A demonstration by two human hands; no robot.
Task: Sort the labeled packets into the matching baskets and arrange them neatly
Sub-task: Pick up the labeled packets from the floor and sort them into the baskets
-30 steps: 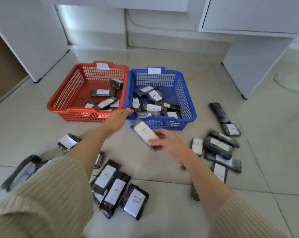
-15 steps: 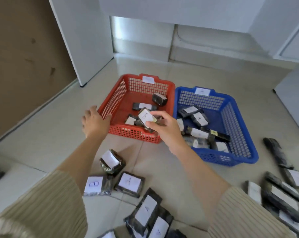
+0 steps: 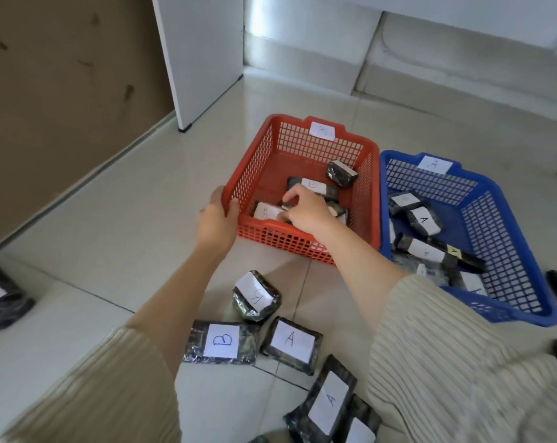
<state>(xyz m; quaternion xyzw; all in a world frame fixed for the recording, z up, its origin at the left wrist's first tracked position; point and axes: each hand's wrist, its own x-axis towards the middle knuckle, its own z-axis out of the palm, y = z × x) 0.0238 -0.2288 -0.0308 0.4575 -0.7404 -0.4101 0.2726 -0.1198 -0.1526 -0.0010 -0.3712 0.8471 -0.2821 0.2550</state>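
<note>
A red basket (image 3: 360,187) tagged B stands on the floor, left of a blue basket (image 3: 510,231) tagged A. My left hand (image 3: 218,223) grips the red basket's near left corner. Inside the red basket, my right hand (image 3: 306,211) pinches a dark packet, with a B-labelled packet (image 3: 266,212) lying at its fingertips. Two more B packets (image 3: 312,184) (image 3: 341,173) lie deeper in the red basket. The blue basket holds several A packets (image 3: 424,220).
Loose packets lie on the tiles near me: a rumpled B packet (image 3: 257,295), a flat B packet (image 3: 222,342), an A packet (image 3: 291,343) and another A packet (image 3: 330,401). A white cabinet panel (image 3: 203,59) and a brown wall (image 3: 63,100) stand at the left.
My right hand carried its packet from above the front rim down into the red basket. My left hand moved right and closed on the basket's corner. The view shifted left and closer.
</note>
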